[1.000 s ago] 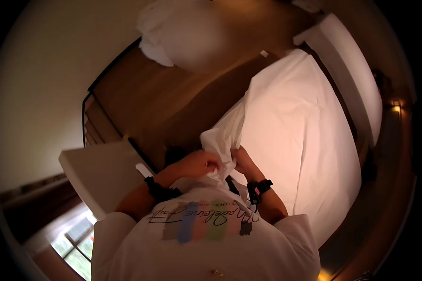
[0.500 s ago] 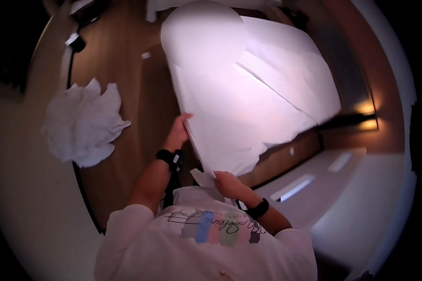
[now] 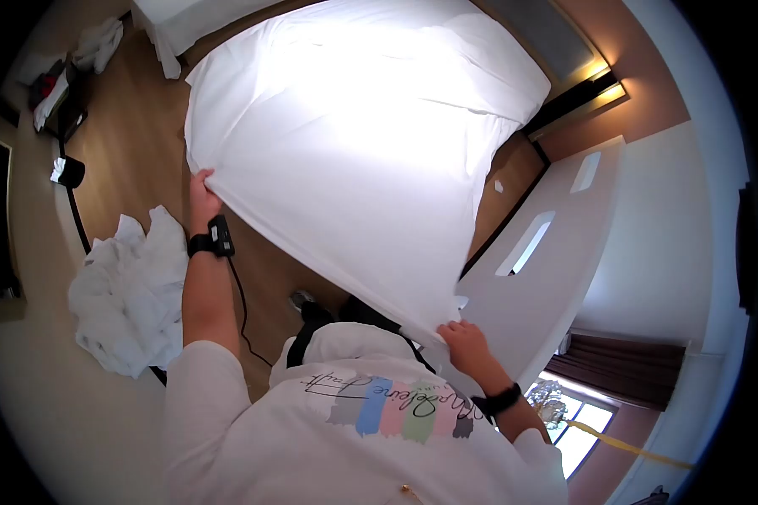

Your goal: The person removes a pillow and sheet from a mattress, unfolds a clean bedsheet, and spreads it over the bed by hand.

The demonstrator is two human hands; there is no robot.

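Note:
A large white bed sheet [image 3: 337, 194] spreads over the bed, its near edge pulled taut between my hands. My left hand [image 3: 205, 200] is closed round the sheet's edge at the left. Lower and to the right, close to my body, my right hand [image 3: 466, 343] grips another part of the same edge. The sheet slopes from the bed towards me, and its middle is overexposed. What lies under it is hidden.
A crumpled heap of white linen [image 3: 130, 295] lies on the wooden floor [image 3: 143, 126] at left. A second white-covered bed [image 3: 198, 17] stands beyond. To the right are a white panel with slots [image 3: 556, 227] and a window [image 3: 585, 429]. A black bin [image 3: 72, 172] stands by the left wall.
My hands have moved apart, left hand outward to the left and right hand to the right. The sheet's edge is now stretched wide and the sheet lies more spread out. The view has brightened.

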